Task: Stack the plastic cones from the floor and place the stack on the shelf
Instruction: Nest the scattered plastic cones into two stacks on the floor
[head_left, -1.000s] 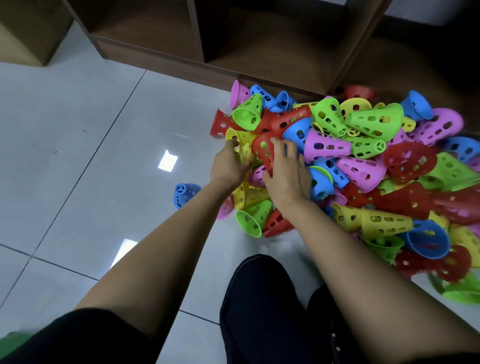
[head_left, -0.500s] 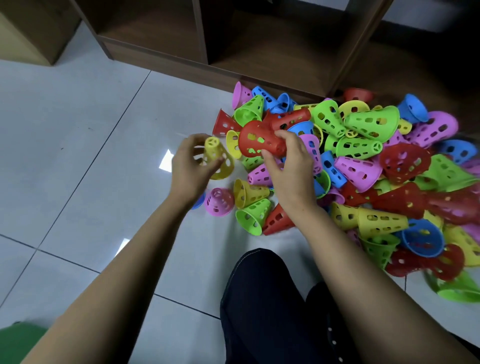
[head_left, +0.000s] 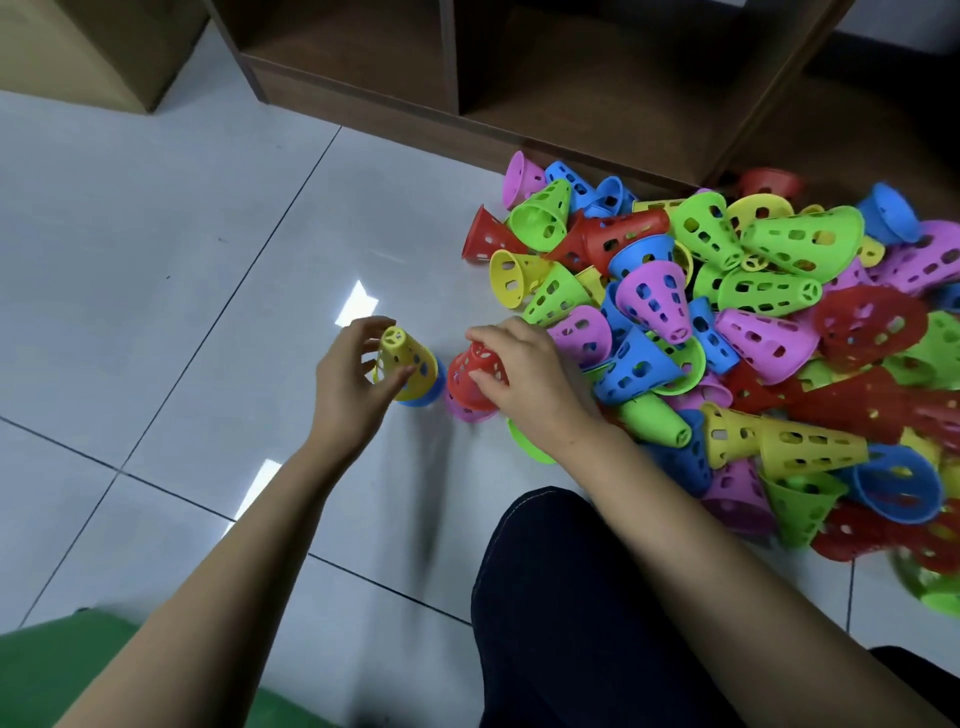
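A big heap of perforated plastic cones in red, yellow, green, blue and pink lies on the tiled floor at the right. My left hand grips a yellow cone that sits narrow end up over a blue cone on the floor. Beside it, my right hand grips a red cone set over a pink cone. The brown wooden shelf stands behind the heap, its low compartments dark and open.
My dark-trousered knee is at the bottom centre. A light wooden box stands at the top left, and something green shows at the bottom left corner. Grey floor tiles stretch to the left of the heap.
Both hands drew back from the heap toward me. The left hand brought the yellow cone down over the blue one; the right hand brought the red cone down over the pink one.
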